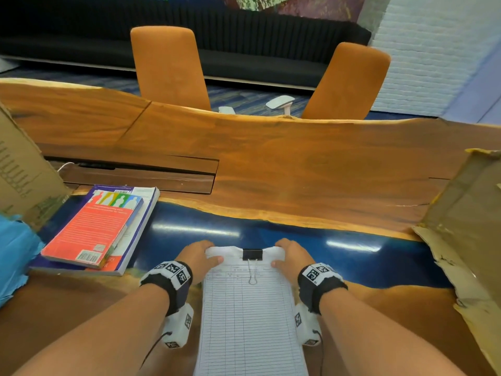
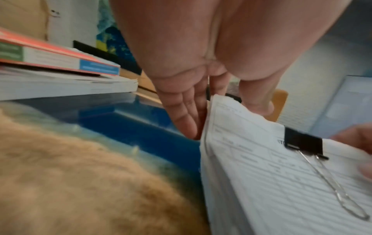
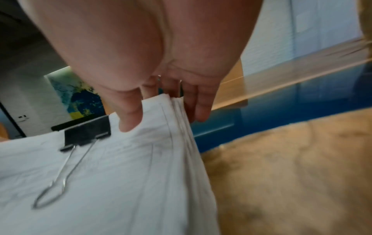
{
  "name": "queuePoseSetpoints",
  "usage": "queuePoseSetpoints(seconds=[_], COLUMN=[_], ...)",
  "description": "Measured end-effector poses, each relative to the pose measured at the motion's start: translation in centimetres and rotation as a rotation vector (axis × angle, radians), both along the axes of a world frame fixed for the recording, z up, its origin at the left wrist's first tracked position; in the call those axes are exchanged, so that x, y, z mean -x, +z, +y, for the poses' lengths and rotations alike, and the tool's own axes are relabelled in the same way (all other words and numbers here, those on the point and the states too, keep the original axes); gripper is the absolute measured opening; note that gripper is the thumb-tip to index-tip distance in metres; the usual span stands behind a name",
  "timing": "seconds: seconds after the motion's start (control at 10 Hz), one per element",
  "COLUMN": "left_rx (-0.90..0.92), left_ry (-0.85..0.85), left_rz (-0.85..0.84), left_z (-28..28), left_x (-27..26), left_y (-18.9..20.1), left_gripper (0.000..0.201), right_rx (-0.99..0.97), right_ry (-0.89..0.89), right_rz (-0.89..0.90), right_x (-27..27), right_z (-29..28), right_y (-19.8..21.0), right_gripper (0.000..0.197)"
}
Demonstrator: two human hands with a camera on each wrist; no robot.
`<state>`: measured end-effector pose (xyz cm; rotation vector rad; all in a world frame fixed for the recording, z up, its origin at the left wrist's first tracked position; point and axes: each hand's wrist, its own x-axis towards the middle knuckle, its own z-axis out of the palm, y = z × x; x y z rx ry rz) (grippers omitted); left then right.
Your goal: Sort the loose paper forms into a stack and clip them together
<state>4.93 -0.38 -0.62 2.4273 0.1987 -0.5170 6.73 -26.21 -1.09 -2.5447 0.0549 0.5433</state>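
A stack of white ruled paper forms (image 1: 250, 316) is held just above the table's near edge. A black binder clip (image 1: 252, 254) bites its top edge in the middle, wire handle folded down onto the top sheet. My left hand (image 1: 199, 257) pinches the top left corner, thumb on top and fingers underneath. My right hand (image 1: 291, 257) pinches the top right corner the same way. In the left wrist view the stack (image 2: 281, 182) and clip (image 2: 304, 141) show beside my left hand (image 2: 209, 108). In the right wrist view my right hand (image 3: 161, 109) grips the stack (image 3: 120, 182) near the clip (image 3: 87, 132).
Two books (image 1: 100, 232) lie stacked at the left on the wood-and-blue table (image 1: 298, 172). Cardboard boxes stand at the far left (image 1: 24, 172) and far right (image 1: 469, 213). Two orange chairs (image 1: 168, 66) stand beyond the table.
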Motion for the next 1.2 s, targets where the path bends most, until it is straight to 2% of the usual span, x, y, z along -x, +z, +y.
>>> queuePoseSetpoints(seconds=[0.1,0.2,0.3,0.4,0.5,0.6,0.7,0.8,1.0,1.1,1.2], left_rx=[-0.078,-0.109,-0.001,0.062,0.124,0.135,0.222,0.359,0.460,0.459,0.407], left_ry=[0.071,0.069,0.121,0.247,0.329,0.339,0.400,0.493,0.439,0.444,0.425], left_rz=[0.114,0.269,0.373,0.288,0.284,0.341,0.360,0.350,0.369,0.237,0.151], left_z=[0.6,1.0,0.8,0.8,0.9,0.8,0.5,0.3,-0.1,1.5,3.6], left_x=[0.4,0.9,1.5,1.3,1.0,1.1,1.1,0.9,1.6,3.2,6.5], left_y=[-0.9,-1.9,-2.8,-3.0,-2.6,-3.0,-3.3,-3.1,-1.6,-2.2,-2.9], left_gripper=[0.056,0.025,0.025,0.025,0.024,0.026,0.020,0.020,0.022,0.018,0.010], right_rx=[0.058,0.135,0.121,0.066,0.062,0.078,0.046,0.069,-0.011,0.042,0.010], right_ry=[-0.176,-0.222,-0.195,-0.236,-0.267,-0.216,-0.171,-0.159,-0.223,-0.180,-0.214], right_rz=[0.011,0.180,0.256,0.187,0.174,0.323,0.358,0.262,0.223,0.200,0.177], right_x=[0.9,1.5,1.6,1.3,1.1,1.4,1.7,1.7,2.0,3.5,6.5], right_z=[-0.1,-0.3,-0.4,-0.8,-1.5,-1.6,-1.6,-1.8,-2.3,-2.8,-4.1], right_y=[-1.4,-1.9,-2.3,-2.3,-1.5,-1.1,-1.5,-1.6,-1.2,-0.3,0.0], right_gripper=[0.070,0.041,0.026,0.024,0.021,0.019,0.020,0.024,0.032,0.029,0.030])
